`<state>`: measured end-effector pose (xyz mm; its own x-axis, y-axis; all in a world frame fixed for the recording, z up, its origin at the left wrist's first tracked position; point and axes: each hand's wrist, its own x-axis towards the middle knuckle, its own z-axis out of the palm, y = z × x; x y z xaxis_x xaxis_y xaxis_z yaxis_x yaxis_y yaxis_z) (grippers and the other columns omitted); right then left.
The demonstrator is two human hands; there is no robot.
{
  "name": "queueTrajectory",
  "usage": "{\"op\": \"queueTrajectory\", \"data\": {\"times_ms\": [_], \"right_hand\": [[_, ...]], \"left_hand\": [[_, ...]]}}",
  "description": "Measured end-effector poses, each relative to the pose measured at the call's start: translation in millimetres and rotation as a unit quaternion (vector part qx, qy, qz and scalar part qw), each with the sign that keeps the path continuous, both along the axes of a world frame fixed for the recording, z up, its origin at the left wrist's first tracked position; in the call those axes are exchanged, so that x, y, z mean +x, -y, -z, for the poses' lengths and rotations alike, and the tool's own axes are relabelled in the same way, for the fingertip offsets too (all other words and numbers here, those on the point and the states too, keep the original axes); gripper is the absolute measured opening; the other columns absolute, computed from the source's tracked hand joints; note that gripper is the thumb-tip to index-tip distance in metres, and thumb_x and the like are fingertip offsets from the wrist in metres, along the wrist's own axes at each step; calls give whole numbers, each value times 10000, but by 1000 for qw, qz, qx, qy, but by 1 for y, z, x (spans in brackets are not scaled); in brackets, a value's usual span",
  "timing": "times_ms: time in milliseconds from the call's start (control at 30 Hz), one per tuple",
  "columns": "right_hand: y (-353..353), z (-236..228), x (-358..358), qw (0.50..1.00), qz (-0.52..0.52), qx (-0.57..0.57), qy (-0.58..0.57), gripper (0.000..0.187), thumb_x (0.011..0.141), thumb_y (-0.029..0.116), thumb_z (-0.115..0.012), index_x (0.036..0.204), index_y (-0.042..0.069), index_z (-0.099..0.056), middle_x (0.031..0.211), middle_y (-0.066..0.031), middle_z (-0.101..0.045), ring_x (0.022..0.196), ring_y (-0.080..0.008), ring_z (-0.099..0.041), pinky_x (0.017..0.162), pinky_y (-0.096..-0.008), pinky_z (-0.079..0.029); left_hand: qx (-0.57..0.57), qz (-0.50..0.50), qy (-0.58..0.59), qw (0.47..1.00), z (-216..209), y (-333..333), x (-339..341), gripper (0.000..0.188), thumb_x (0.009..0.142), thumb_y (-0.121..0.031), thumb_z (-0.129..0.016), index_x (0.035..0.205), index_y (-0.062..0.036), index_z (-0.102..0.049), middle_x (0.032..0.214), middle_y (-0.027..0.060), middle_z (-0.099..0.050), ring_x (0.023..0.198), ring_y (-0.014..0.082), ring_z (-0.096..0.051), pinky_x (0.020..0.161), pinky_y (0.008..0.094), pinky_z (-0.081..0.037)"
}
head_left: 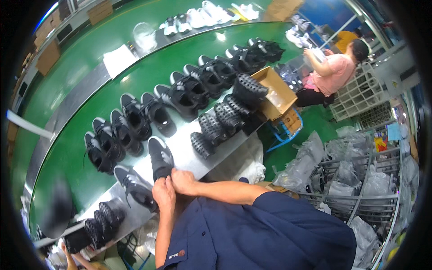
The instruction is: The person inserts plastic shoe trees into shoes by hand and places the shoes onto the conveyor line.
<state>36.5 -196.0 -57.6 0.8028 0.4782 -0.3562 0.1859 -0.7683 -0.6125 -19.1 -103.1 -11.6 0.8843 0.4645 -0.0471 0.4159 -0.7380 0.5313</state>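
A black and grey sneaker [160,155] lies on the pale workbench [177,143] in front of me, toe pointing away. My left hand [164,192] is closed at the heel end of its collar. Right beside it, my right hand [183,182] is closed on the same heel, the two hands touching or nearly so. Their fingertips are partly hidden. To the left sits another matching sneaker [135,185], angled, with its laces loose. Along the bench's far side stands a long row of similar sneakers [135,118].
Black studded shoe-shaped pieces [211,128] lie on the bench's near side, more [104,220] at lower left. A cardboard box [288,95] stands at the right end above a blue-framed stool [291,128]. A co-worker in pink [333,74] sits beyond. Wire racks [360,189] hold plastic-wrapped items.
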Motion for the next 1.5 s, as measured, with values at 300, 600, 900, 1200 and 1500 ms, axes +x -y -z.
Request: {"op": "queueTrajectory", "data": {"times_ms": [300,600,900,1200,1500], "right_hand": [[10,-5,38,983,5,-52,178,382,755,169,-699,1040,-21,-530,783,-200,-690,733,-398,-700,667,-498,-560],[-3,-1,46,987,46,-62,144,216,754,123,-656,957,63,-611,800,-238,-688,803,-455,-680,737,-530,-537],[10,-10,48,984,-10,-88,156,203,756,90,-610,940,8,-584,806,-258,-686,802,-450,-683,737,-540,-528],[-5,-41,56,987,-73,-141,37,532,808,317,-703,1197,-21,-574,1010,-293,-682,954,-468,-657,826,-490,-530],[34,-112,49,995,11,79,-59,337,916,169,-671,1173,-39,-604,934,-99,-692,817,-158,-652,735,-285,-519]], "left_hand": [[-113,-21,-65,991,6,-36,25,827,742,-137,-728,1453,16,-333,925,282,-671,876,461,-646,792,496,-517],[-37,-82,-31,995,57,-32,32,297,777,-30,-574,1066,19,-625,791,279,-672,807,469,-668,759,537,-522],[-11,-239,-61,969,-43,-62,-71,635,838,-364,-708,1306,22,-522,1170,267,-626,1116,402,-601,948,448,-480],[-235,-151,69,958,51,-62,-59,824,743,-154,-713,1458,40,-350,1328,314,-511,1280,447,-474,1108,450,-377],[263,-413,169,855,-99,-278,-236,97,894,-124,-631,915,-29,-632,877,163,-594,859,358,-568,781,461,-451]]}}
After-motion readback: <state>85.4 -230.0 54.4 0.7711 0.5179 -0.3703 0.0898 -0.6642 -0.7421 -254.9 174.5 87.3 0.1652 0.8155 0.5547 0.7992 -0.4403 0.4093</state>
